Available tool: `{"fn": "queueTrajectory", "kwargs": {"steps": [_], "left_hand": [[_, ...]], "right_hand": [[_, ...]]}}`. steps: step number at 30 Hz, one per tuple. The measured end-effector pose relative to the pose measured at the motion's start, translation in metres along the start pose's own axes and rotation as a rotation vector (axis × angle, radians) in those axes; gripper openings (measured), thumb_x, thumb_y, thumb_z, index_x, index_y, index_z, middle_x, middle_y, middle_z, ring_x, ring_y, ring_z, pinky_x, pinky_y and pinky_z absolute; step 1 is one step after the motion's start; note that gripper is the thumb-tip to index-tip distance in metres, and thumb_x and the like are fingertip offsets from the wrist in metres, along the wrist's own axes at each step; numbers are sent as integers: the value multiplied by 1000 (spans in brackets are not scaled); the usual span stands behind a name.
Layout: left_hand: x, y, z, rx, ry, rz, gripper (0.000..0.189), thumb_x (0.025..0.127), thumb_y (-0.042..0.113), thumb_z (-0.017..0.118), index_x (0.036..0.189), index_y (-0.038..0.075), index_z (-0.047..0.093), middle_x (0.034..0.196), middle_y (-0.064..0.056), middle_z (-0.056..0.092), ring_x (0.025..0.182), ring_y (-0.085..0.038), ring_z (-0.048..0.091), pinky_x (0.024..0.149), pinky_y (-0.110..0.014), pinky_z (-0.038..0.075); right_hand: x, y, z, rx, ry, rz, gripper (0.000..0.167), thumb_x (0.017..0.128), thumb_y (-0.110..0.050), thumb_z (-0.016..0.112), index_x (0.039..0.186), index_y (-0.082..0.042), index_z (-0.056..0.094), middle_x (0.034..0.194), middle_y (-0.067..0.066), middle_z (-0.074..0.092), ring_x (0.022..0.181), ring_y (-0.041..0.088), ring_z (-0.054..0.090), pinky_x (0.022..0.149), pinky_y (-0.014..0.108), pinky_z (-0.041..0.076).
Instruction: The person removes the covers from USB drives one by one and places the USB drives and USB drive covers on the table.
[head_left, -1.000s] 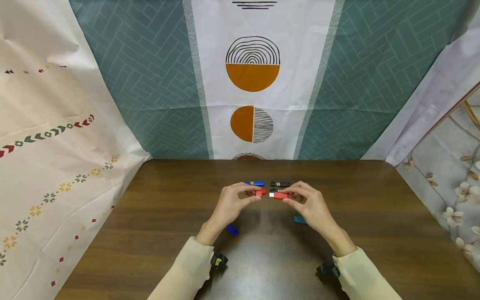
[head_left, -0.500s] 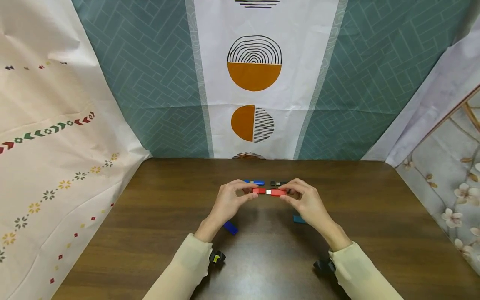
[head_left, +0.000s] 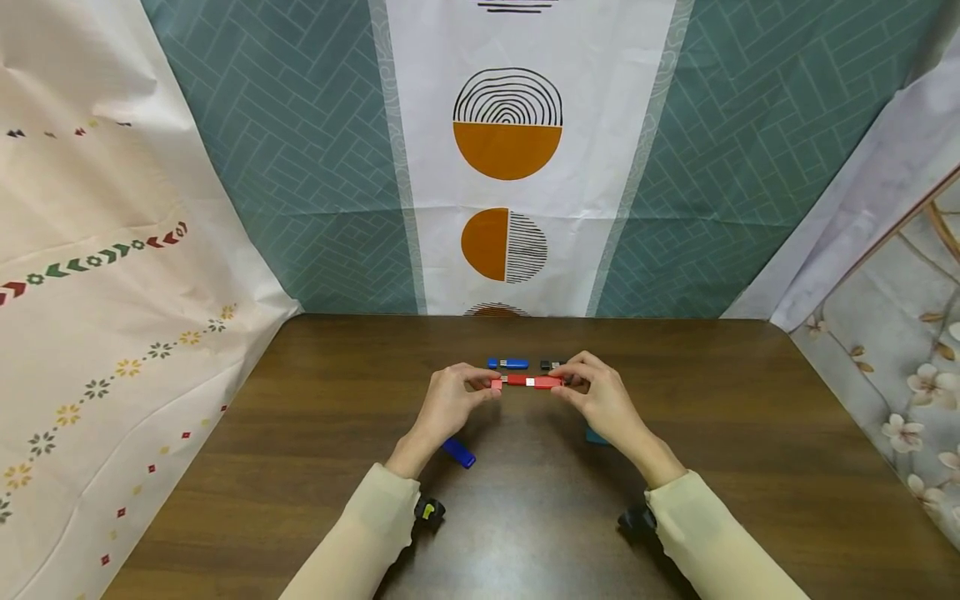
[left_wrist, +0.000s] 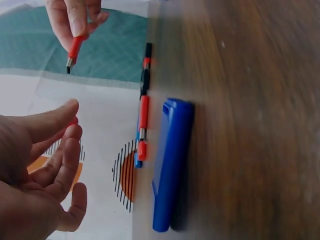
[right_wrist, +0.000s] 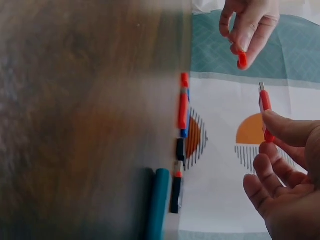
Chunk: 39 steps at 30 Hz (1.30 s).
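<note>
In the head view my left hand (head_left: 453,408) pinches a small red USB cap (head_left: 497,384) between thumb and fingertips. Facing it, my right hand (head_left: 603,404) pinches a red USB flash drive (right_wrist: 266,102), its bare metal connector pointing towards the cap. Cap and drive are apart, both held above the table. Behind them on the table lies another red flash drive (left_wrist: 144,112), with a red cap (left_wrist: 142,150) at its connector end. The right wrist view shows the held cap only partly, below the left fingertips.
A blue flash drive (head_left: 514,364) and black ones (right_wrist: 176,192) lie in the back row. Nearer me on the wooden table (head_left: 300,467) are a dark blue stick-shaped object (left_wrist: 172,165) by my left wrist and a teal one (right_wrist: 158,205) under my right hand.
Both hands have shifted left and slightly away from me, still holding the red cap and the red flash drive. The blue flash drive behind is now fully uncovered.
</note>
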<state>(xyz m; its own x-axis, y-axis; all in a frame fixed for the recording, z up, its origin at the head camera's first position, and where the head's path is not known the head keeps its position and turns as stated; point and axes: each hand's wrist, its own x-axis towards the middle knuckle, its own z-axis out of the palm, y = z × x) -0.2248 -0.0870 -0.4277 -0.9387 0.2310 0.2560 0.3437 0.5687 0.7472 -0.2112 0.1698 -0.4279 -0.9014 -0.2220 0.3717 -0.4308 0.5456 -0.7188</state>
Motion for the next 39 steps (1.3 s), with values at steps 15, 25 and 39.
{"fn": "queueTrajectory", "kwargs": {"steps": [15, 25, 39], "left_hand": [[18, -10, 0, 132, -118, -80, 19, 89, 16, 84, 107, 9, 83, 79, 6, 72, 72, -9, 61, 65, -28, 50], [25, -15, 4, 201, -181, -146, 19, 89, 18, 85, 105, 9, 83, 82, 4, 72, 75, -12, 60, 66, -27, 49], [25, -19, 8, 261, -241, -102, 18, 86, 15, 87, 103, 9, 83, 80, 3, 73, 75, -11, 64, 68, -30, 52]], "right_hand": [[19, -3, 27, -108, -51, 166, 18, 88, -7, 83, 106, -4, 79, 92, 6, 63, 82, 21, 58, 72, 35, 49], [30, 1, 39, -159, -147, 249, 17, 88, -4, 82, 105, -3, 80, 93, 6, 65, 100, 32, 59, 86, 45, 49], [35, -5, 51, -274, -294, 283, 14, 91, -8, 81, 104, -5, 78, 96, 6, 69, 91, 25, 62, 83, 45, 54]]}}
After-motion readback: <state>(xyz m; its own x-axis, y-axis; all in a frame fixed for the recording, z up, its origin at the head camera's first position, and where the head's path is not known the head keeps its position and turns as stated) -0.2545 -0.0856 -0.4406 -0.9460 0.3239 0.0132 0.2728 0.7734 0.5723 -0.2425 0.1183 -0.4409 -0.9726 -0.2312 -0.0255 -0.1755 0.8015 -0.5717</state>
